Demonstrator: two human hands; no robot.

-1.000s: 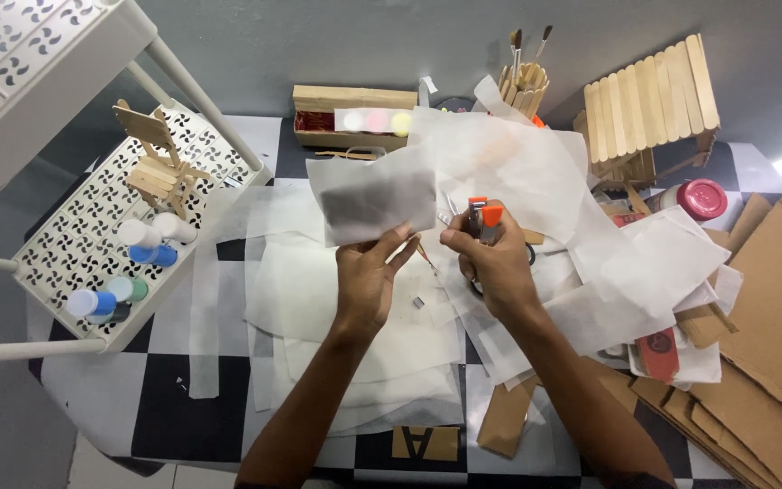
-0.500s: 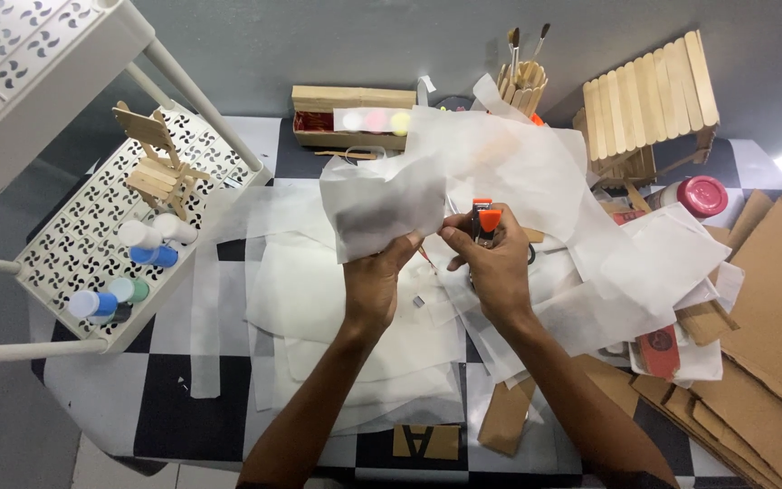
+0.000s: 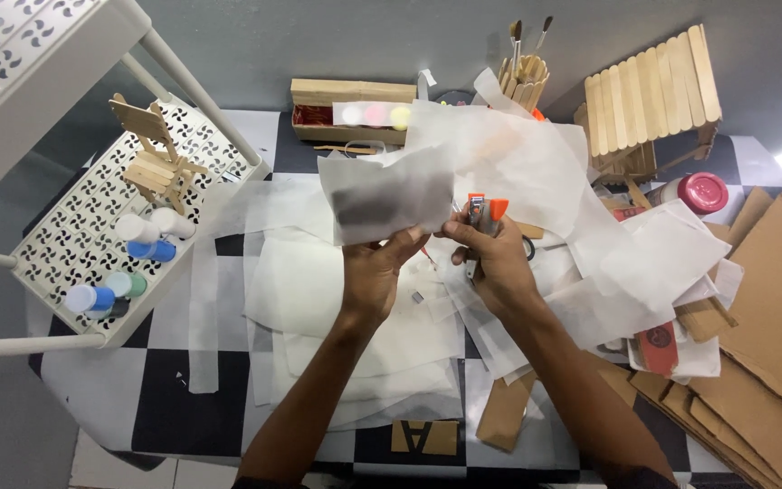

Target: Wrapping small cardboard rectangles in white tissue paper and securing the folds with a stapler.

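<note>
**Paper and cutter, both hands up**

Here, my left hand [image 3: 375, 276] pinches the lower edge of a thin, translucent white paper sheet [image 3: 391, 192], lifted above the checkered black-and-white bench [image 3: 174, 398]. My right hand [image 3: 497, 263] is clenched round a small grey tool with orange tips [image 3: 484, 210], just beside the sheet's right edge. More white sheets lie heaped beneath. A small stick-built wooden chair [image 3: 156, 154] stands on the perforated white shelf [image 3: 56, 244], left.

Checkered floor [image 3: 174, 407] carries it all. Paper sheets [image 3: 337, 299] at centre, cardboard [image 3: 771, 317] at 3 o'clock. Stick box [image 3: 350, 109] at 12, white rack [image 3: 92, 235] at 9.
</note>
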